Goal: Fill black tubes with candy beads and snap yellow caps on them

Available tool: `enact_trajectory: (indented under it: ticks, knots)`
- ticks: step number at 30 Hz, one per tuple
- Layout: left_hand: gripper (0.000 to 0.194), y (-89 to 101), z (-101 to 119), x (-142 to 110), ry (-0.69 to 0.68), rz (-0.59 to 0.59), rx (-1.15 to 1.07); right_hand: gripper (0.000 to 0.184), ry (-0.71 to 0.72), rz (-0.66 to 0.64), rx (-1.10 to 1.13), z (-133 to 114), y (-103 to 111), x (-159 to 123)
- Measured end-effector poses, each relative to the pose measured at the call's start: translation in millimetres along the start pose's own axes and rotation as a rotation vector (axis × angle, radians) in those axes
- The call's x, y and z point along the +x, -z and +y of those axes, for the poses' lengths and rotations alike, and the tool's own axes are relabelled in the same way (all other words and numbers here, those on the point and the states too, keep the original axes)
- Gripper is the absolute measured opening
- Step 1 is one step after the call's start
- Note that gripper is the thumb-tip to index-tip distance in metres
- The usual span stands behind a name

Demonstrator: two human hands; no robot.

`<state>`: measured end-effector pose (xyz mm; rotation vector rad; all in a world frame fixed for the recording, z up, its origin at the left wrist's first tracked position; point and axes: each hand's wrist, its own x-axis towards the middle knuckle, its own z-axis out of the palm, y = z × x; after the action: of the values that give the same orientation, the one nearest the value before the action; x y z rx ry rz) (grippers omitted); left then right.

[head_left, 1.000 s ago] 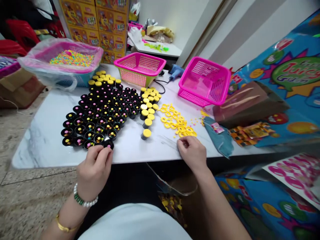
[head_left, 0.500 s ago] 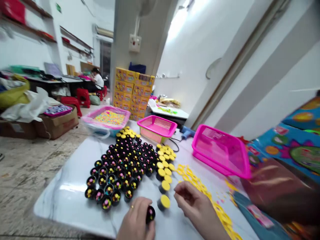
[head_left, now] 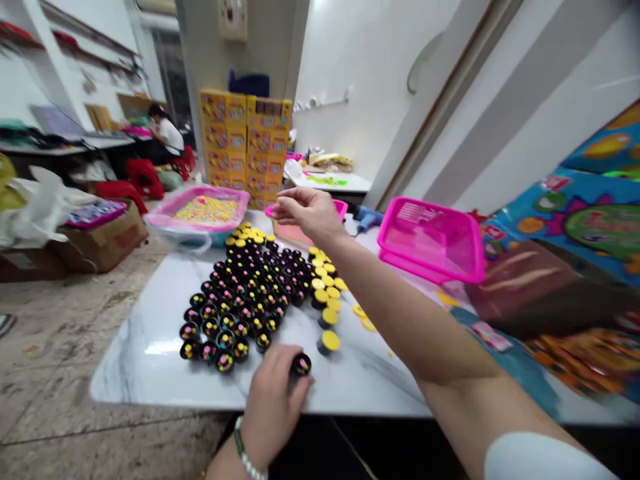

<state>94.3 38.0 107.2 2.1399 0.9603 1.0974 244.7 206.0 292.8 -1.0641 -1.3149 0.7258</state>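
Observation:
Many small black cups with coloured candy inside stand packed together on a white marble table. My left hand is curled round one such black cup at the table's near edge. Beside it stand cups closed with yellow lids. My right hand is stretched far out over the cups towards a pink basket, its fingers pinched together; what they hold, if anything, I cannot make out. A few loose yellow rings lie under my right forearm.
A pink tub of coloured candy sits at the table's far left. An empty pink basket lies tilted on the right, by a blue glue gun. Printed packaging crowds the right side. Yellow cartons are stacked behind. A person sits far off.
My right hand has lifted from beside the lidded cups and reached far forward over the table. My left hand stays on the black cup. The view has tilted slightly.

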Motion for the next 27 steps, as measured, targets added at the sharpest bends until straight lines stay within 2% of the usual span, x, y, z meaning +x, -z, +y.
enact_trajectory:
  ticks: [2, 4, 7, 9, 10, 11, 13, 15, 17, 20, 24, 27]
  knots:
    - [0.032, 1.2, -1.1, -1.4, -0.059, 0.002, 0.033, 0.011, 0.055, 0.029, -0.222, 5.8, 41.7, -47.7]
    - [0.031, 1.6, -2.7, -1.1, -0.087, -0.026, 0.059, 0.015, 0.064, 0.149, -0.467, 12.5, 90.6, -104.7]
    - [0.028, 1.2, -2.9, 2.7, -0.118, -0.097, 0.077, 0.023, -0.082, 0.391, -0.795, 23.7, 159.7, -190.2]
    - [0.028, 0.7, -0.7, 5.9, -0.136, -0.141, 0.096, 0.025, -0.208, 0.496, -0.956, 32.8, 189.7, -237.6]
    - [0.028, 0.3, 0.8, 7.2, -0.143, -0.158, 0.110, 0.025, -0.241, 0.507, -1.016, 37.8, 197.2, -256.4]
    - [0.028, -0.1, 2.3, 8.0, -0.148, -0.170, 0.124, 0.024, -0.251, 0.485, -1.059, 43.1, 199.5, -271.6]
    - [0.028, -1.0, 4.5, 8.3, -0.163, -0.188, 0.158, 0.025, -0.219, 0.362, -1.128, 53.4, 191.4, -291.3]
    - [0.030, -1.4, 4.8, 6.8, -0.192, -0.195, 0.202, 0.030, -0.178, 0.210, -1.197, 62.4, 175.7, -298.9]
    - [0.031, -1.0, 3.8, 4.2, -0.230, -0.179, 0.252, 0.036, -0.170, 0.134, -1.257, 70.0, 163.7, -299.2]
    - [0.030, 0.3, 1.4, 0.5, -0.254, -0.137, 0.293, 0.029, -0.175, 0.159, -1.273, 77.9, 161.7, -296.9]
    - [0.031, 0.1, -0.5, -1.7, -0.246, -0.127, 0.292, 0.016, -0.169, 0.172, -1.227, 79.7, 170.4, -299.8]
    - [0.029, -1.0, -0.5, -1.5, -0.244, -0.121, 0.311, 0.015, -0.168, 0.167, -1.208, 75.9, 180.6, -294.3]
